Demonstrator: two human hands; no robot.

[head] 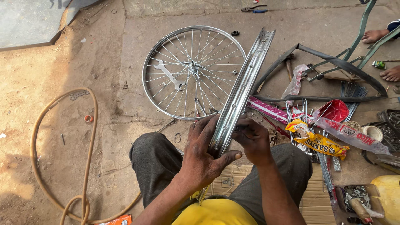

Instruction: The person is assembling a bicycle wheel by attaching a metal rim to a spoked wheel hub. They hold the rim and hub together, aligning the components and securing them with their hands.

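Note:
A bare chrome bicycle rim (246, 83) stands on edge between my knees, running from my lap up and away. My left hand (204, 154) grips the rim's near part from the left, thumb across its inner face. My right hand (252, 139) is closed at the rim's right side; what its fingers pinch is hidden. A spoked wheel (193, 71) lies flat on the concrete beyond, with a wrench (168, 75) resting on its spokes.
A tan hose (85, 166) loops on the dirt at left. Loose spokes (321, 158), coloured packets (318, 141), a black tyre (333, 62) and a green frame (358, 37) crowd the right. Another person's bare feet (381, 37) are at upper right. Pliers (254, 8) lie at the top.

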